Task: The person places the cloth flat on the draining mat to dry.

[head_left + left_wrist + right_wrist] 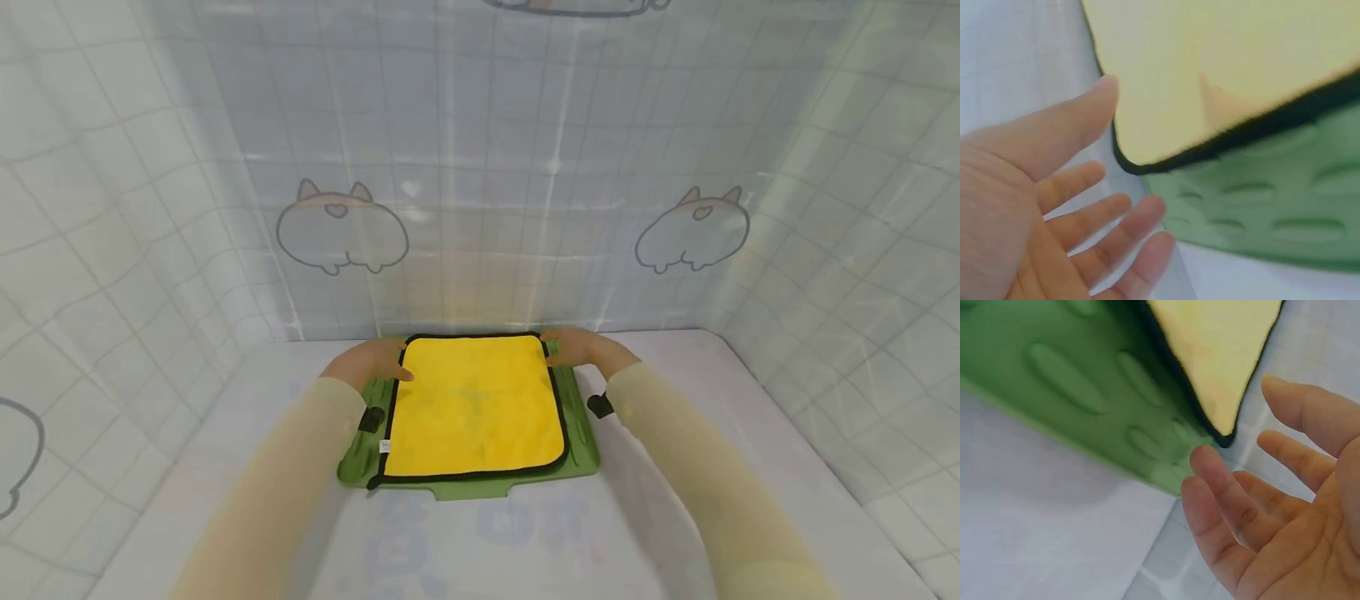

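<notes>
A square yellow cloth [476, 408] with a black border lies flat over a green plastic board [472, 489], which has raised oval bumps along its sides. My left hand [369, 360] is at the cloth's far left corner; in the left wrist view its thumb [1094, 103] overlaps the black edge and the other fingers spread loosely below. At the far right corner is my right hand [583, 347]. Its fingers [1210, 506] are relaxed and slightly bent beside the cloth's tip in the right wrist view, with nothing gripped.
The board rests on a white table [495, 550] with faint blue print. Behind stands a tiled-pattern wall [487, 250] with cartoon animal drawings, and similar walls rise at left and right. A small white label [385, 447] sits on the cloth's left edge.
</notes>
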